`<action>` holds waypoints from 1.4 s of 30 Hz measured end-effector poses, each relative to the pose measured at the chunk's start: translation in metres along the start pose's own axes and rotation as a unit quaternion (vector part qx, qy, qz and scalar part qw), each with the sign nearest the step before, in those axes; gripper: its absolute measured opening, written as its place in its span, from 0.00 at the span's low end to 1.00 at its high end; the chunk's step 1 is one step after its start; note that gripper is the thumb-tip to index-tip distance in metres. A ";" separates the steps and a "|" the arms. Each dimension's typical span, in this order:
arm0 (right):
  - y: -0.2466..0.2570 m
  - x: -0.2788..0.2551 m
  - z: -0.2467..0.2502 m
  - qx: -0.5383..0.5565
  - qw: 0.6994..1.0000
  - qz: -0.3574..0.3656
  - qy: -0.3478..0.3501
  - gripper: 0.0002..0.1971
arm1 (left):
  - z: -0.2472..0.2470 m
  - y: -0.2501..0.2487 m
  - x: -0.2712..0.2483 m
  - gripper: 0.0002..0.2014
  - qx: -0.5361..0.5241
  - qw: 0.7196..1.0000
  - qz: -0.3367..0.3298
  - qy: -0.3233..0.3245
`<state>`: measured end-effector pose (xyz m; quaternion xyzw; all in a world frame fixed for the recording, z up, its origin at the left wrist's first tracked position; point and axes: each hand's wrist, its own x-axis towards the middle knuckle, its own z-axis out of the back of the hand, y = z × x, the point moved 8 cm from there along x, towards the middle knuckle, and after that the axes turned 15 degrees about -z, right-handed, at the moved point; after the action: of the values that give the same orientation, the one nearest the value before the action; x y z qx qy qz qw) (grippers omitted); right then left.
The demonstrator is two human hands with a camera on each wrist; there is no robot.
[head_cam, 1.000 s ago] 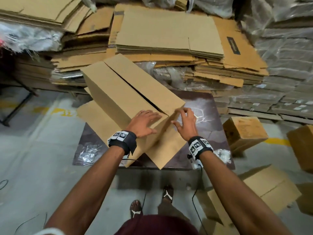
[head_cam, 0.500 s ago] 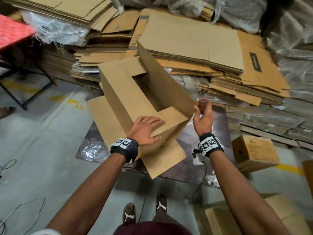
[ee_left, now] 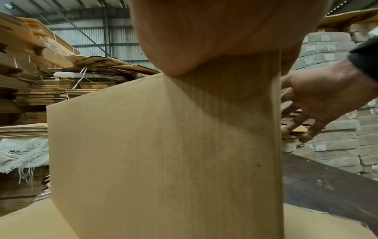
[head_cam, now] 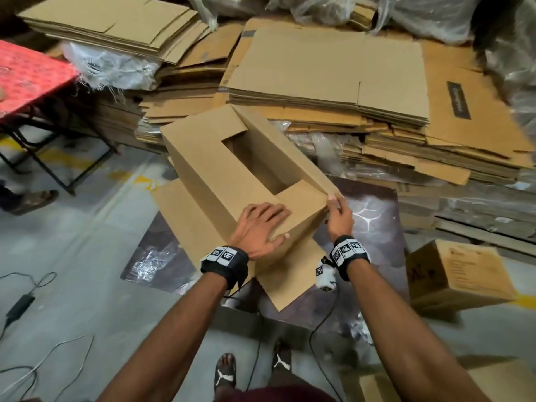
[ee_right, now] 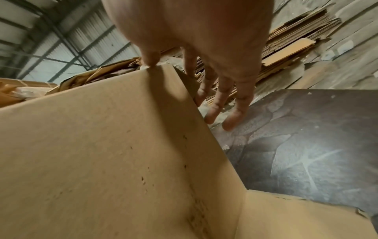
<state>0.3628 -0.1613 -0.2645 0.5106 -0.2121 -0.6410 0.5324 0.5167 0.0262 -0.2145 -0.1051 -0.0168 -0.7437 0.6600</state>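
A brown cardboard box point(head_cam: 214, 181) stands tilted on a dark board point(head_cam: 374, 219) in the head view, its top partly open with a rectangular gap. My left hand point(head_cam: 261, 224) lies flat on the near short flap, fingers spread on top and thumb over the near side. The left wrist view is filled by the box wall point(ee_left: 163, 153). My right hand point(head_cam: 338, 211) holds the near corner of the long right flap point(head_cam: 290, 158). In the right wrist view the thumb point(ee_right: 150, 58) sits on that corner, the index finger goes behind it, and the other fingers hang straight.
Stacks of flattened cardboard point(head_cam: 327, 74) fill the back. A small closed box point(head_cam: 458, 274) sits on the floor at right, another box point(head_cam: 493, 384) at bottom right. A red table point(head_cam: 26, 74) and someone's foot point(head_cam: 32, 198) are at left. Cables point(head_cam: 29, 300) lie on the floor.
The long right flap lay closed a second ago, was lifted upright by my right hand, and now comes back down toward the opening. My left hand stayed on the near flap.
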 end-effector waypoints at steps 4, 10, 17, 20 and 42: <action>0.006 0.006 -0.004 0.026 0.998 0.006 0.062 0.47 | -0.004 0.004 0.012 0.34 -0.003 1.000 0.023 0.008; 0.020 -0.014 -0.011 0.040 0.998 0.018 0.047 0.44 | -0.010 -0.018 0.055 0.34 -0.054 0.996 0.041 0.057; 0.010 -0.030 -0.006 0.053 0.998 0.004 0.045 0.30 | -0.001 0.003 0.067 0.29 -0.089 0.989 0.053 0.107; -0.001 -0.027 -0.011 0.031 0.998 -0.002 0.046 0.28 | 0.036 0.000 0.065 0.23 -0.107 0.994 0.001 0.025; -0.008 -0.110 -0.030 0.021 0.999 0.024 -0.037 0.35 | 0.030 0.063 -0.074 0.35 -0.011 0.994 0.064 0.092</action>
<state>0.3756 -0.0519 -0.2351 0.4924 -0.2569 -0.6417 0.5290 0.5908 0.0952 -0.2053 -0.0443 0.0591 -0.7065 0.7038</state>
